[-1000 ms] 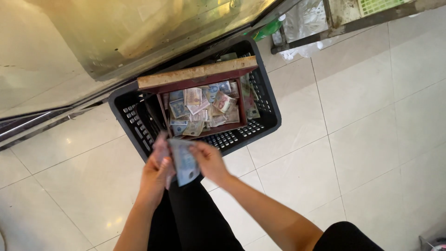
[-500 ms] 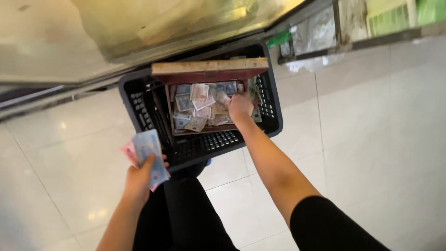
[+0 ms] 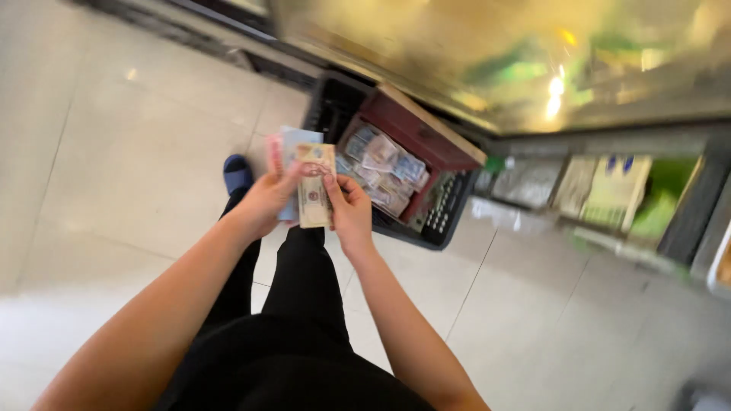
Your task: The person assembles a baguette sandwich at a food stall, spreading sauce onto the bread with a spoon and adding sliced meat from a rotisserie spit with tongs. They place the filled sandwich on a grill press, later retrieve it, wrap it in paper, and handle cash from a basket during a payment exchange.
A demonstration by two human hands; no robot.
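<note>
Black crate (image 3: 445, 221) holds red drawer (image 3: 426, 141) of loose notes | left hand (image 3: 263, 202), right hand (image 3: 350, 213) both pinch banknote stack (image 3: 312, 194) | blue slipper (image 3: 237, 173) beside crate

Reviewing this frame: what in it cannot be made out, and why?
Head view only:
- Notes behind the front banknote in the left hand and right hand: overlapped, count unclear.
- Loose banknotes in the red box: blurred, kinds unreadable.
- Black crate: far side hidden by the box.
- Shelf packages: motion blur.
- Blue shoe: partly hidden by the leg.
</note>
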